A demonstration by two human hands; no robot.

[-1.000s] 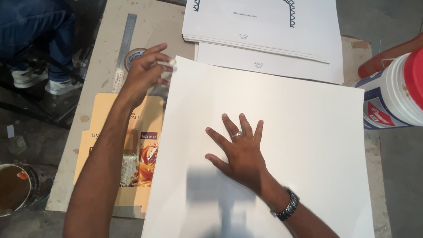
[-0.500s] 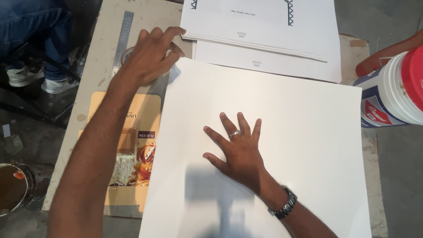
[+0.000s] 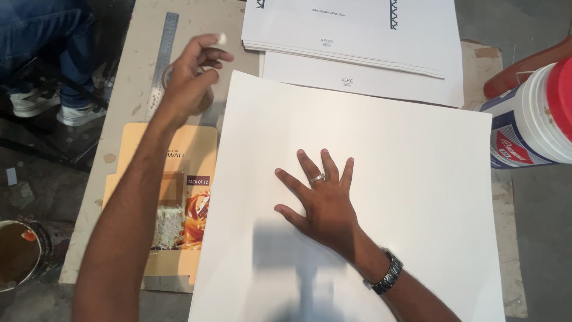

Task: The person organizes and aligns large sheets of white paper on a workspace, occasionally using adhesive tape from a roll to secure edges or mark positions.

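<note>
So the big white sheet (image 3: 381, 179) is what we've got under our right hand (image 3: 322, 200), and going by how flat and crisp it lies we'd guess it's light but fairly stiff, more card than thin paper, smooth enough to slide around if nothing pins it. It'd probably crease or dent at the corners pretty easily, so we'd take it by two opposite edges rather than pinching one corner, and a flat palm in the middle is a decent way to keep it from skating. Looks-wise it's plain, blank, clean white with sharp straight edges, lying a bit skewed across the work board (image 3: 119, 113) and covering most of it. Our right hand is spread wide, fingers fanned and pressed flat near the sheet's middle, holding nothing. Our left hand (image 3: 193, 74) is lifted off to the upper left of the sheet, fingers curled in, pinching a small white scrap (image 3: 221, 39) at the fingertips, right over a tape roll (image 3: 199, 98). Beside that there's a steel ruler (image 3: 164, 56), and a flattened orange carton (image 3: 176, 197) pokes out from under the sheet's left edge. Above sits a stack of printed white sheets (image 3: 357, 27), and a white tub with a red lid (image 3: 533, 119) is off to the right.
</note>
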